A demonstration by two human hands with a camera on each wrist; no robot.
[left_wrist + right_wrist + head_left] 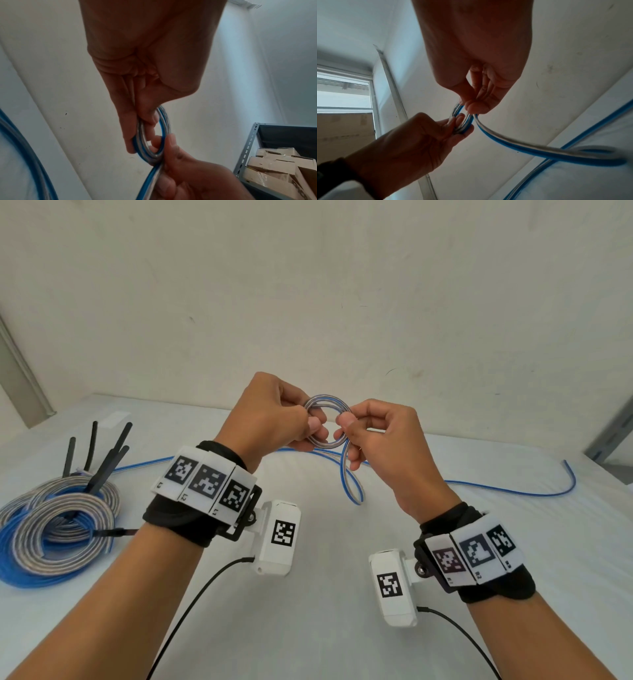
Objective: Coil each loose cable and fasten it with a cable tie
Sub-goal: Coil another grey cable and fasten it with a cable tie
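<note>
A flat blue and silver cable is wound into a small coil (327,419) held in the air above the white table (342,559). My left hand (274,412) pinches the coil's left side (152,135). My right hand (370,429) pinches its right side, where the loose run (349,477) drops off (513,142). That run hangs in a loop and trails over the table to the right (513,491). Both hands have fingers curled round the cable.
At the left lie several finished blue and silver coils (58,522) with black cable ties (109,463) sticking up. A grey metal shelf with cardboard boxes (274,162) stands at the right. A wall rises behind the table.
</note>
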